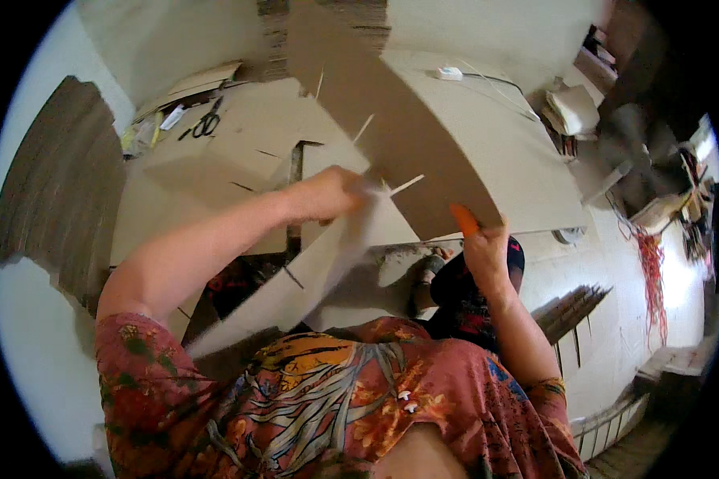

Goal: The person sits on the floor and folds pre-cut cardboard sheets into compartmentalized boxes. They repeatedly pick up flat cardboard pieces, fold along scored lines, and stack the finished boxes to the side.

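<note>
I see my left hand closed around the near edge of a big cardboard sheet, which tilts up in front of me, its long axis running from lower right to the upper left, far end pointing away toward the top. My right hand grips an orange cutter at the sheet's lower edge, tip pointing up and left into the cardboard. Thin sticks poke out near my left hand. Scissors lie well apart at upper left.
</note>
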